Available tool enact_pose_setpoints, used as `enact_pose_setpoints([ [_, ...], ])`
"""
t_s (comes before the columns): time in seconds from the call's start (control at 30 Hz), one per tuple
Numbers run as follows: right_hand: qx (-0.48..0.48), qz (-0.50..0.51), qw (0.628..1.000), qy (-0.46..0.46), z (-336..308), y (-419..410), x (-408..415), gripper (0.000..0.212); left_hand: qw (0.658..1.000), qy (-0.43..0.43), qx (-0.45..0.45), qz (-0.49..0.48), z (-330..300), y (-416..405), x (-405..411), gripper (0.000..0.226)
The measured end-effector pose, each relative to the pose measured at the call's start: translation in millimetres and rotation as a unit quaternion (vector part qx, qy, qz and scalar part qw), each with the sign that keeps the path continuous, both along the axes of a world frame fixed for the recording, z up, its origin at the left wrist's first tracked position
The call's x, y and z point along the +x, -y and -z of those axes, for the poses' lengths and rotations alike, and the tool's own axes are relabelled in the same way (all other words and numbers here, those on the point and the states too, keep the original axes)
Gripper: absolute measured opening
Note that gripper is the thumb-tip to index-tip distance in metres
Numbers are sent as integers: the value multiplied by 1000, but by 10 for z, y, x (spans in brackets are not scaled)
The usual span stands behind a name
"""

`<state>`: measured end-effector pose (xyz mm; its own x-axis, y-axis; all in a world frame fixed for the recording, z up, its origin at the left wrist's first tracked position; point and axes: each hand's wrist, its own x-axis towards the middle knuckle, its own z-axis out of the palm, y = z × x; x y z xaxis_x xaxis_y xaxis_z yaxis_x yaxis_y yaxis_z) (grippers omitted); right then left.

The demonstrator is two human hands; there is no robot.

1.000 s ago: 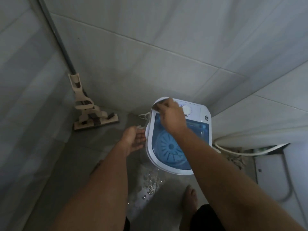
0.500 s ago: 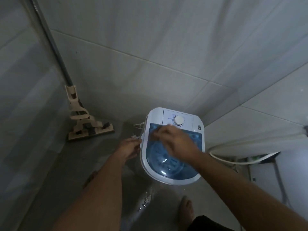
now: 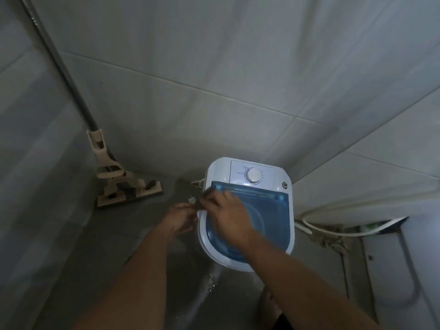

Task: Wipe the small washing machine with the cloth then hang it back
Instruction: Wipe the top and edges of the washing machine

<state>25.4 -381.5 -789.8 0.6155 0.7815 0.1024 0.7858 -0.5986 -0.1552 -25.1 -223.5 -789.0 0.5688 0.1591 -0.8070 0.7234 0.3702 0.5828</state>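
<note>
Right hand [image 3: 225, 216], grip state unclear, cloth not discernible, has swept from the far panel to the left rim of the washing machine [image 3: 247, 210]; left hand [image 3: 179, 219] loosely open beside it. Wiping continues.

Both forearms are bare from the bottom edge of the view up to the wrists, with no sleeve showing on either. The left hand [image 3: 179, 219] and the right hand [image 3: 227, 219] wear no gloves, and no ring, watch or band can be made out in the dim light. A bare foot [image 3: 270, 306] shows near the bottom edge, and beside it a patch of dark garment [image 3: 284, 323].
</note>
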Motion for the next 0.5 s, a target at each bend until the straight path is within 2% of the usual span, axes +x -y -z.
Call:
enact_pose_setpoints([
  [0.07,15,-25,999,-23,46,238,-308,42,1000,6,-2,5,-5,-2,2,8],
  [0.13,-12,-112,993,-36,72,500,-560,42,1000,10,-6,6,-18,-2,-15,3],
  [0.2,-62,-233,970,-44,46,759,-724,39,1000,7,-3,11,-14,-2,-31,5],
  [0.27,-52,-258,963,-54,-66,964,-683,40,1000,6,-1,10,-11,-2,-29,7],
  [0.33,17,-161,986,-47,-236,1102,-487,37,1000,5,0,7,-5,-6,-22,10],
  [0.4,98,2,995,-22,-329,1253,-156,33,1000,2,2,9,-3,-10,-19,16],
  [0.5,158,267,950,-32,-296,1421,298,31,1000,2,2,12,13,-23,-10,27],
])
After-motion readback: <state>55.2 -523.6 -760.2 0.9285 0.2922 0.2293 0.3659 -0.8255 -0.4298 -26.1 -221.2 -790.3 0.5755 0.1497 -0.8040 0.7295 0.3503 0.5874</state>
